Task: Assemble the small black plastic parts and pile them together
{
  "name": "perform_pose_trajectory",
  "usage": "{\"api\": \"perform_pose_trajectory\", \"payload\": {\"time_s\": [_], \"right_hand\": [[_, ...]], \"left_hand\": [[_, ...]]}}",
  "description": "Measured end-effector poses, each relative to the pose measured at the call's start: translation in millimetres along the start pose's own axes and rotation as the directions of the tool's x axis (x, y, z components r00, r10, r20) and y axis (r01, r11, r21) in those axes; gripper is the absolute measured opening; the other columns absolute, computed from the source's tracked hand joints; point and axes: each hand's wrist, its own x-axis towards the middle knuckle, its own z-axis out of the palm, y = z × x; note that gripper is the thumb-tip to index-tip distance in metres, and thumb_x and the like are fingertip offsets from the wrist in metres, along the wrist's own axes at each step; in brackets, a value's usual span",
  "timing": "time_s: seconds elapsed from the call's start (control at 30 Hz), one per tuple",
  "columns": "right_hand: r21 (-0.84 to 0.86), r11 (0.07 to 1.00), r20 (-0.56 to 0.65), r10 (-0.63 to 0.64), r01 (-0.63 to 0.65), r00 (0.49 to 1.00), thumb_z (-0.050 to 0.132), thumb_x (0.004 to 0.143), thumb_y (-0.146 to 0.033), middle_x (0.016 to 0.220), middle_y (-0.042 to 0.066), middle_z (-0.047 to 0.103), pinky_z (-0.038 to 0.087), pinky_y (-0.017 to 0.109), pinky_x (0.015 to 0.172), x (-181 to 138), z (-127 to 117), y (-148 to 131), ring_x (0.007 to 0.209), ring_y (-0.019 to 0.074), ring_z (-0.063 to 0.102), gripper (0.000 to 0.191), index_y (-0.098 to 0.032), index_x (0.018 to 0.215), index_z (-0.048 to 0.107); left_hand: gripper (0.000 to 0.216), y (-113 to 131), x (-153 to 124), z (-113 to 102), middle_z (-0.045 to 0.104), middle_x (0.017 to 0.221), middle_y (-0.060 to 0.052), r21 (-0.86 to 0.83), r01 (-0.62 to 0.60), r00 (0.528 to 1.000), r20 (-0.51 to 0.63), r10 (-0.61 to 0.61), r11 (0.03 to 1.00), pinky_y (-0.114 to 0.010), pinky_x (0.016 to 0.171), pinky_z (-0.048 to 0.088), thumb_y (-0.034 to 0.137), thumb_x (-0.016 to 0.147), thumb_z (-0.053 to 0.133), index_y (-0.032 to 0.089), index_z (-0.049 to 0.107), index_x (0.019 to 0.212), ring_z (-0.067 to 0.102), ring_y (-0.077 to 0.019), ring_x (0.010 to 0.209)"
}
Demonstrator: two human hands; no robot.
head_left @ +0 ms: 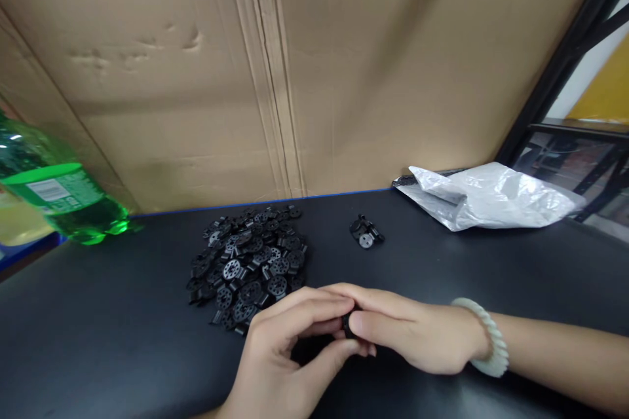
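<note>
My left hand (282,357) and my right hand (410,334) meet low in the middle of the black table (98,334). Their fingertips pinch together on a small black plastic part (346,325), mostly hidden between them. A pale bead bracelet (486,337) circles my right wrist. Just beyond my left hand lies a pile of several small black round perforated parts (250,262). A small separate cluster of the same black parts (365,232) sits farther back, right of the pile.
A crumpled clear plastic bag (486,196) lies at the back right. A green plastic bottle (59,196) stands at the left edge. A cardboard wall (295,78) closes off the back. A black metal frame (565,65) rises at the right.
</note>
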Motion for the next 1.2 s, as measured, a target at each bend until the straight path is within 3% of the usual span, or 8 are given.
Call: {"api": "perform_pose_trajectory", "payload": {"time_s": [0.13, 0.37, 0.57, 0.97, 1.07, 1.2], "right_hand": [[0.072, 0.997, 0.003, 0.006, -0.006, 1.0, 0.033, 0.097, -0.041, 0.082, 0.001, 0.038, 0.037, 0.028, 0.066, 2, 0, 2, 0.07, 0.012, 0.036, 0.031, -0.014, 0.103, 0.047], [0.435, 0.9, 0.009, 0.034, -0.035, 0.999, 0.046, 0.09, -0.051, 0.077, -0.002, 0.037, 0.029, 0.027, 0.061, 6, 8, 13, 0.064, 0.0098, 0.032, 0.033, -0.018, 0.091, 0.043], [0.41, 0.912, -0.012, 0.023, -0.016, 1.0, 0.044, 0.09, -0.052, 0.078, -0.001, 0.039, 0.031, 0.027, 0.061, 7, 10, 18, 0.064, 0.0101, 0.035, 0.035, -0.017, 0.093, 0.044], [0.325, 0.945, -0.019, 0.028, -0.02, 0.999, 0.04, 0.089, -0.026, 0.08, 0.0, 0.041, 0.034, 0.026, 0.061, 8, 10, 16, 0.063, 0.0098, 0.038, 0.009, -0.017, 0.091, 0.042], [0.351, 0.936, -0.016, 0.034, -0.026, 0.999, 0.042, 0.088, -0.027, 0.08, 0.0, 0.041, 0.034, 0.027, 0.061, 9, 11, 17, 0.063, 0.0098, 0.038, 0.011, -0.017, 0.092, 0.043], [0.509, 0.859, -0.03, 0.076, -0.05, 0.997, 0.052, 0.084, -0.033, 0.077, -0.002, 0.041, 0.029, 0.026, 0.06, 10, 13, 17, 0.062, 0.0092, 0.035, 0.02, -0.017, 0.092, 0.045]], "left_hand": [[0.03, 3, 3, 3, 0.066, 0.092, -0.002, -0.131, 0.092, 0.996, 0.001, -0.093, 0.987, -0.036, 0.071, 0.065, 0.002, 0.076, 0.067, 0.025, 0.073, 0.095, 0.074, -0.0211, 0.074], [0.03, 4, 5, 3, 0.065, 0.09, -0.003, -0.253, 0.203, 0.978, 0.002, -0.209, 0.946, -0.035, 0.066, 0.066, 0.0, 0.072, 0.066, 0.021, 0.075, 0.091, 0.074, -0.021, 0.068], [0.037, -1, 5, 5, 0.066, 0.085, -0.002, -0.177, 0.137, 0.987, -0.064, -0.15, 0.975, -0.034, 0.06, 0.066, -0.005, 0.067, 0.062, 0.022, 0.075, 0.089, 0.073, -0.0201, 0.064], [0.047, -15, -2, 8, 0.068, 0.084, 0.001, 0.023, 0.011, 0.988, -0.152, -0.007, 1.0, -0.022, 0.054, 0.063, -0.007, 0.061, 0.057, 0.027, 0.073, 0.09, 0.07, -0.0142, 0.064], [0.042, -10, 0, 7, 0.069, 0.084, -0.001, 0.05, 0.024, 0.988, -0.155, -0.016, 0.998, -0.023, 0.054, 0.063, -0.005, 0.06, 0.058, 0.024, 0.074, 0.088, 0.07, -0.016, 0.065], [0.025, 1, 6, 4, 0.07, 0.074, -0.001, 0.011, 0.162, 0.967, -0.202, -0.156, 0.987, -0.023, 0.052, 0.061, 0.0, 0.062, 0.06, 0.018, 0.07, 0.076, 0.071, -0.0169, 0.061]]}}
